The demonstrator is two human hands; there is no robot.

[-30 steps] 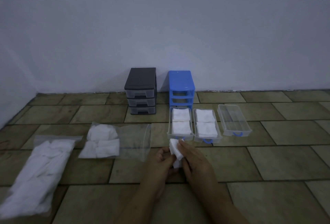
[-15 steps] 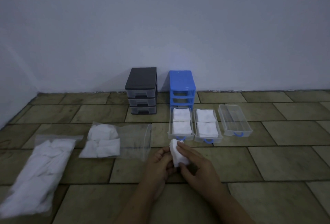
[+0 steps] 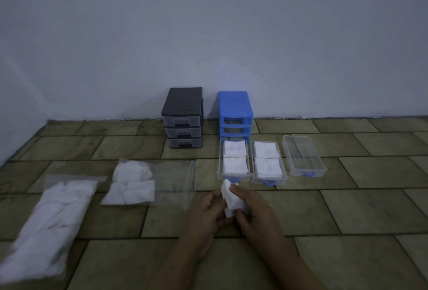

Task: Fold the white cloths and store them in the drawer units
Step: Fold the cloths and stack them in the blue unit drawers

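Mid-fold right now: left hand (image 3: 206,214) and right hand (image 3: 253,208) both pinching one small white cloth (image 3: 232,199) between fingertips, just above the floor. Just beyond the fingers, two pulled-out drawers (image 3: 234,161) (image 3: 268,162) already stocked with folded cloths, third drawer (image 3: 303,156) still bare. Off left, two bags (image 3: 148,184) (image 3: 48,225) still loaded, so plenty left. Farthest back, blue unit (image 3: 235,113) gutted, black unit (image 3: 184,118) untouched.

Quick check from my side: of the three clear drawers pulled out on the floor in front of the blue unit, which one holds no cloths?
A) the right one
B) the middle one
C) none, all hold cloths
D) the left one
A: the right drawer shows only bare clear plastic, while the left drawer and the middle drawer each hold folded white cloths.
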